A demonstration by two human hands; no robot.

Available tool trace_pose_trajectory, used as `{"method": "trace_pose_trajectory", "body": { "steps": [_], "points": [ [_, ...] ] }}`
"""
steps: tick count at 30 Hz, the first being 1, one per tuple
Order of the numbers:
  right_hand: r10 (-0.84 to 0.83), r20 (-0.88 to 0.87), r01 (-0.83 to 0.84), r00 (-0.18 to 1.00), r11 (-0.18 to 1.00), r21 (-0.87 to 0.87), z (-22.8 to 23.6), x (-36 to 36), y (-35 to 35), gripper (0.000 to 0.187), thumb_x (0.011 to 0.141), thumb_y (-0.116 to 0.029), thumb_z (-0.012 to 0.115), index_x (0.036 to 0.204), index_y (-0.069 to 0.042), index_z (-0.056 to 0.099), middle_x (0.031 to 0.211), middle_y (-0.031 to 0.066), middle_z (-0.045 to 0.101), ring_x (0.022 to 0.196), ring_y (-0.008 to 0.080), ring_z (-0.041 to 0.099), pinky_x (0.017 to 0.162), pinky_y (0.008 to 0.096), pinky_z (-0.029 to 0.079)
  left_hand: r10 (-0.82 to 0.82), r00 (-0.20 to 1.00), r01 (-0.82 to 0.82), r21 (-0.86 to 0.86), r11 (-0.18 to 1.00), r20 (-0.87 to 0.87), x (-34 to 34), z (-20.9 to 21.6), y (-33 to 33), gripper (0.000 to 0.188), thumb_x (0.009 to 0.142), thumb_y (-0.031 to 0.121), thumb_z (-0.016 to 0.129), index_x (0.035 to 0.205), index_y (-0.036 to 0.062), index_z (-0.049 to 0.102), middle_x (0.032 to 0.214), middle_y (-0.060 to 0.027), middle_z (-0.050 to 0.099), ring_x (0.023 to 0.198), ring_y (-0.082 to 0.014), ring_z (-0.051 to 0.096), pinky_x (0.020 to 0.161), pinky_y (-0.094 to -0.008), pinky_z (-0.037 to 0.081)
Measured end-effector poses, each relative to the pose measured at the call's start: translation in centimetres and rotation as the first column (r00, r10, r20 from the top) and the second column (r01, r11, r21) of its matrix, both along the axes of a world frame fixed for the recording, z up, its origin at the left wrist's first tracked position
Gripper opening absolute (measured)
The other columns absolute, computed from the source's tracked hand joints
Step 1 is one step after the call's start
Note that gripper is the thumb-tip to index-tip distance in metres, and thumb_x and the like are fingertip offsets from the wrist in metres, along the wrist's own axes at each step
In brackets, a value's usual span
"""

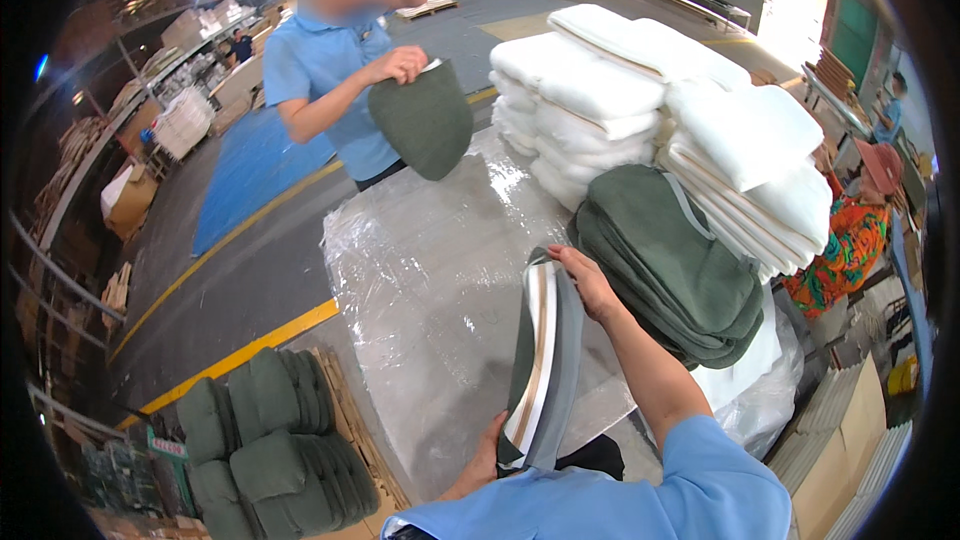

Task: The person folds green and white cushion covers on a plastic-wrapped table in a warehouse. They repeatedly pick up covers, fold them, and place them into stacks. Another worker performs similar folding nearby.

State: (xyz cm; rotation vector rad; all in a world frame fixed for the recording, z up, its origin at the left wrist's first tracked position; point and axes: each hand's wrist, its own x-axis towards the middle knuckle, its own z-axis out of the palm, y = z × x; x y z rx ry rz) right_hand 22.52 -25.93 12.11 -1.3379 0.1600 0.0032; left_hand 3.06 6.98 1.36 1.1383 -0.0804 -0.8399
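Between my two hands, on edge above the plastic-wrapped table [430,290], is a cushion [545,360] with a dark green cover and grey edge. Its open side shows white padding and a tan layer. My right hand [588,280] grips its far end, fingers curled over the top. At the near end my left hand [485,458] holds the lower left side, its fingers partly hidden. Just right of my right hand lies a pile of dark green covers [670,250]. Across the table a co-worker's hand [398,65] holds up a similar green cover [425,120].
Tall stacks of folded white padding [590,90] stand at the table's far right. On a pallet [350,420] at lower left sit several finished-looking green cushions [280,440]. Cardboard sheets [835,430] lean at lower right. A person in a patterned top [850,245] is at right.
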Motion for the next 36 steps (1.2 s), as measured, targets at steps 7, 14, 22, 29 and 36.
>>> {"method": "trace_pose_trajectory", "body": {
  "steps": [7,14,22,29,36],
  "points": [
    [0.143,0.213,0.060,0.967,0.682,-0.729,2.2,0.8,-1.7,0.050,0.085,-0.020,0.072,0.134,-0.010,0.067,0.139,0.0146,0.064,0.132,0.0330,0.058,0.113,0.0439,0.045,0.054,0.983,-0.064,-0.049,0.997,-0.174,0.7,-1.4,-3.3,0.082,0.091,0.028,0.079,0.155,0.0021,0.035,0.145,-0.0197,0.047,0.136,-0.0315,0.046,0.116,-0.0432,0.036],
    [0.077,0.248,0.158,0.966,0.581,-0.798,3.4,1.4,1.2,0.033,0.090,-0.019,0.062,0.118,-0.007,0.075,0.133,0.0091,0.069,0.116,0.0354,0.067,0.101,0.0462,0.053,0.066,0.977,-0.058,0.044,0.997,-0.201,0.0,0.8,-3.3,0.066,0.097,0.032,0.072,0.149,0.0023,0.044,0.137,-0.0169,0.053,0.128,-0.0294,0.051,0.111,-0.0427,0.040],
    [0.176,0.417,0.165,0.892,0.731,-0.662,1.9,1.8,0.3,0.025,0.096,-0.014,0.062,0.115,-0.004,0.074,0.132,0.0096,0.070,0.116,0.0352,0.067,0.100,0.0444,0.052,-0.054,0.972,0.064,0.035,0.997,-0.228,-0.3,7.7,-3.4,0.053,0.103,0.037,0.064,0.142,0.0024,0.054,0.128,-0.0138,0.061,0.120,-0.0269,0.056,0.104,-0.0422,0.045],
    [0.184,0.381,0.051,0.906,0.846,-0.531,0.4,2.0,0.2,0.024,0.101,-0.017,0.062,0.117,-0.002,0.070,0.124,0.0108,0.072,0.115,0.0309,0.066,0.101,0.0396,0.049,-0.296,0.943,0.303,0.024,0.953,-0.152,3.1,14.9,-2.3,0.048,0.109,0.042,0.057,0.136,0.0025,0.063,0.120,-0.0111,0.067,0.112,-0.0247,0.060,0.099,-0.0418,0.049],
    [0.155,0.442,0.015,0.884,0.934,-0.358,-0.6,2.5,1.5,0.020,0.104,-0.019,0.061,0.112,-0.002,0.067,0.116,0.0116,0.069,0.110,0.0281,0.065,0.099,0.0386,0.049,-0.195,0.824,0.056,0.265,0.963,0.532,26.7,16.5,-7.9,0.055,0.111,0.043,0.053,0.142,-0.0016,0.056,0.126,-0.0115,0.067,0.123,-0.0234,0.063,0.110,-0.0372,0.046]
  ]
}}
